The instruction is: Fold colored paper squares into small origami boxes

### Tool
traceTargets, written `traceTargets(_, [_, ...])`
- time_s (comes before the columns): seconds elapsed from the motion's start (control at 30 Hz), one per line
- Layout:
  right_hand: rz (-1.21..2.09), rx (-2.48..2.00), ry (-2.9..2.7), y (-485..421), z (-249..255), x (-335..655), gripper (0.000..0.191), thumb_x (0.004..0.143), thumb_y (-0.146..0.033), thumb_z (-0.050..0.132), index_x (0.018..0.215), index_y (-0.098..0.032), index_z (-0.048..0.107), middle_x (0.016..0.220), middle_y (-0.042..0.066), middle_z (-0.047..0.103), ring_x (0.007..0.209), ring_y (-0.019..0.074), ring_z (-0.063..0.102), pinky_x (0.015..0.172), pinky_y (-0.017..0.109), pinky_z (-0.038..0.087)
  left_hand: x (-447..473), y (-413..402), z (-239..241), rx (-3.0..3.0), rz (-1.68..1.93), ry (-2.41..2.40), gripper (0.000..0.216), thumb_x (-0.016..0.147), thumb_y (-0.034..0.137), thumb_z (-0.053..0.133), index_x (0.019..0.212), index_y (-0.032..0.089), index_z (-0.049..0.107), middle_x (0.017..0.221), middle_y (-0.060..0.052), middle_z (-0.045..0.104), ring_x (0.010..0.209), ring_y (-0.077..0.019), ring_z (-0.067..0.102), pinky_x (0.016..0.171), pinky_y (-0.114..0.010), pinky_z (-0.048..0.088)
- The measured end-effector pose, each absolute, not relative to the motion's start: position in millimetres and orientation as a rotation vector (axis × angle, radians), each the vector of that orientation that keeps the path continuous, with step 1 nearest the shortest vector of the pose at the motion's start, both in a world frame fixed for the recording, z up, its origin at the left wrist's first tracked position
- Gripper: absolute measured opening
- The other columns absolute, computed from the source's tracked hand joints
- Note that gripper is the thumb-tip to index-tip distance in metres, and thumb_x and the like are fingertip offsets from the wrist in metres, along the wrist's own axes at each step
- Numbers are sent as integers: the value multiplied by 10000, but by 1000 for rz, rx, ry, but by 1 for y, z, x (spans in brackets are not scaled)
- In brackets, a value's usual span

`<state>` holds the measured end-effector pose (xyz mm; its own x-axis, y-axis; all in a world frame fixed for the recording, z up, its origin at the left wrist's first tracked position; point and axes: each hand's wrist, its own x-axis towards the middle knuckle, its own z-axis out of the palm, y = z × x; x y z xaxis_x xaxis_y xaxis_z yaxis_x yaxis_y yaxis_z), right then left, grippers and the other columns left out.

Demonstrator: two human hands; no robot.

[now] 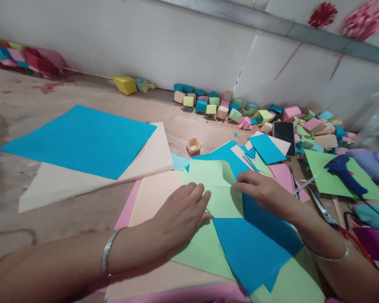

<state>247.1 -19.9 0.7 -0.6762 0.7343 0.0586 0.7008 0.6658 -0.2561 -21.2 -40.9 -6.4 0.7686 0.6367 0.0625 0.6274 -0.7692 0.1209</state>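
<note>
A light green paper sheet [225, 202] with a crease across its middle lies in front of me, its far part raised a little. My left hand [189, 210] is closed on its left edge, fingers bent together over the paper. At the right edge, my right hand [259, 187] pinches the sheet between thumb and fingers. Underneath are a blue sheet [259, 240] and a stack of peach sheets [154, 193], with more green paper [205, 248] beneath my left hand. A small peach paper box [193, 145] stands just beyond the sheet.
A large blue sheet [82, 141] covers white paper [63, 187] at left. Folded paper cubes [202, 105] line the wall. On the right are a dark phone [284, 136], a blue glue gun [345, 170], scissors [322, 208] and a purple power strip [374, 244].
</note>
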Motion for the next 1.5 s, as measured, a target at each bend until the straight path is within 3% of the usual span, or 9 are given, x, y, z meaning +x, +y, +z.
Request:
traceTargets(0.13, [52, -1049, -2809, -19, -1, 244, 285, 939, -112, 383, 924, -183, 658, 949, 97, 613, 898, 222, 541, 741, 338, 418, -22, -41, -5, 2850, 152, 1045, 237, 937, 310, 476, 1071, 139, 570, 1010, -123, 577, 902, -251, 527, 781, -406, 432])
traceTargets(0.27, [-206, -988, -2793, -17, 1, 243, 260, 938, -116, 411, 841, -171, 645, 915, 105, 607, 876, 224, 522, 748, 358, 404, -25, -44, -8, 2866, 174, 1077, 328, 930, 334, 497, 1181, 125, 529, 1269, -200, 522, 1141, -317, 502, 900, -473, 412])
traceTargets(0.37, [-242, -1004, -2811, -20, 2, 239, 238, 936, -126, 422, 872, -181, 645, 960, 108, 608, 899, 229, 517, 736, 357, 394, -25, -45, -10, 2869, 237, 1066, 389, 926, 348, 508, 1229, 105, 487, 1340, -217, 478, 1246, -328, 439, 959, -491, 386])
traceTargets(0.53, [139, -854, -2931, -29, 5, 229, 219, 939, -130, 441, 922, -191, 650, 898, 82, 631, 842, 188, 518, 731, 327, 375, -23, -46, -8, 2811, 165, 1020, 213, 916, 250, 508, 1085, 122, 533, 1088, -142, 605, 1034, -269, 557, 912, -465, 440])
traceTargets(0.67, [620, -872, -2850, -28, 1, 228, 215, 958, -288, 477, 871, -182, 642, 872, 70, 629, 836, 170, 529, 733, 298, 375, -27, -57, -5, 2926, 145, 934, 300, 917, 124, 413, 1200, 115, 509, 1331, -190, 518, 1262, -297, 449, 1032, -538, 351])
traceTargets(0.73, [705, -977, -2763, -26, -5, 229, 286, 967, -350, 458, 818, -170, 624, 815, 64, 616, 797, 165, 525, 696, 279, 369, -30, -65, -5, 2948, 130, 892, 344, 904, 87, 391, 1226, 112, 511, 1386, -184, 487, 1315, -289, 409, 1055, -524, 341])
traceTargets(0.9, [367, -1285, -2682, -27, -19, 226, 448, 956, -475, 423, 656, -167, 547, 637, 36, 544, 646, 161, 458, 609, 290, 286, -33, -76, -14, 3002, 262, 839, 312, 884, 97, 442, 1170, 47, 554, 1341, -206, 528, 1267, -294, 468, 1071, -456, 353])
traceTargets(1.13, [-73, -1262, -2626, -23, -31, 217, 497, 978, -472, 354, 641, -159, 544, 632, 61, 550, 658, 183, 448, 634, 323, 240, -26, -67, -25, 2772, 216, 818, 308, 879, 87, 409, 1155, 123, 540, 1271, -155, 585, 1231, -237, 493, 1041, -436, 404])
traceTargets(1.5, [-315, -1266, -2582, -23, -45, 213, 529, 971, -510, 336, 615, -169, 529, 604, 39, 521, 626, 176, 421, 621, 327, 212, -24, -60, -17, 2664, 141, 788, 207, 894, 88, 383, 985, 123, 566, 1094, -131, 631, 1061, -227, 552, 965, -401, 414])
